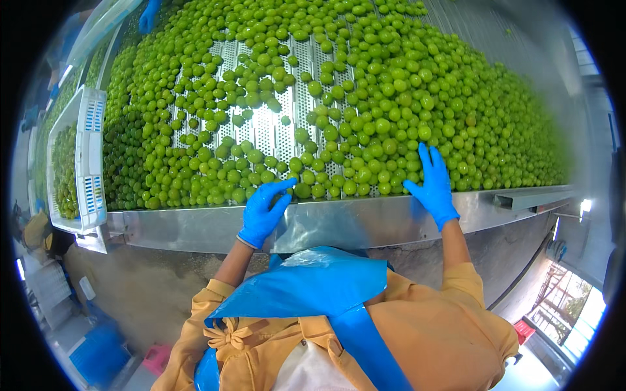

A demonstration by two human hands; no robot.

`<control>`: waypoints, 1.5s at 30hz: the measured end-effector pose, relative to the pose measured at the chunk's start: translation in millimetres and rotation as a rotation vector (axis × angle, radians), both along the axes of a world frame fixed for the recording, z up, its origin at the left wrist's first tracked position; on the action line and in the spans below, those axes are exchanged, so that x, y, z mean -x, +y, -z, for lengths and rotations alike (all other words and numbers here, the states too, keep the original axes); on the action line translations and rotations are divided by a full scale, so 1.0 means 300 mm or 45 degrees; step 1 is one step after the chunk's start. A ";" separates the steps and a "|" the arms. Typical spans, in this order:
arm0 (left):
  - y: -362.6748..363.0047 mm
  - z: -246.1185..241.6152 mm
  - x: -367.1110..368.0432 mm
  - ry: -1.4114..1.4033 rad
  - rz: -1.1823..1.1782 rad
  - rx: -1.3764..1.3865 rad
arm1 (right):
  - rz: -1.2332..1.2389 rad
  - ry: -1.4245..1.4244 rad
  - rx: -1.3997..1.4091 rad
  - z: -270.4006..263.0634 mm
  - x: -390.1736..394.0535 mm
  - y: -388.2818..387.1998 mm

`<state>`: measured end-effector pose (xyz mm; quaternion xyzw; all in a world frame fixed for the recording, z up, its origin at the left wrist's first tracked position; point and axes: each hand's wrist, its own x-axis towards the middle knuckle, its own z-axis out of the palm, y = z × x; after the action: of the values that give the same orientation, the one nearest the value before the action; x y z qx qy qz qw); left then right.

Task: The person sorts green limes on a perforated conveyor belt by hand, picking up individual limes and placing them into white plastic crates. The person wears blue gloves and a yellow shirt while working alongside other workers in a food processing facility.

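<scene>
Small round green fruits [391, 97] cover much of a perforated metal conveyor [305, 93] before me. My left hand [261, 212], in a blue glove, is over the metal front rail [332, 225]. Its fingers point right, with the thumb apart from the index finger, and no fruit shows in it. Farther right, my right hand [433, 183], also gloved in blue, reaches over the rail. Its fingertips touch the near edge of the dense fruit layer. The fingers are spread, and nothing is held.
A white plastic crate [90, 166] holding more green fruits stands at the conveyor's left end. Another person's blue-gloved hand [149, 17] is at the far left. A metal channel piece [530, 197] is on the rail at right. Behind me are a pink stool [157, 358] and a blue crate [100, 354].
</scene>
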<state>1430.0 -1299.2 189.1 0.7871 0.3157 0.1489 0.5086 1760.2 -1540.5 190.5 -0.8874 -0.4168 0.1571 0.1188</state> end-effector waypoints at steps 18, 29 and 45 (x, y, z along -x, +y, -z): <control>-0.117 0.014 -0.133 0.078 -0.085 -0.318 | -0.132 -0.108 -0.514 0.253 -0.295 0.313; -0.170 0.025 -0.197 0.246 -0.090 -0.436 | 0.081 0.058 -0.493 0.238 -0.658 1.213; -0.232 0.006 -0.316 0.355 -0.041 -0.295 | 0.187 -0.254 -0.023 0.034 -0.550 -0.198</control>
<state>1524.7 -1368.8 187.1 0.8484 0.3762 0.0819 0.3633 1925.1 -1599.9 180.2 -0.9256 -0.3620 0.0552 0.0959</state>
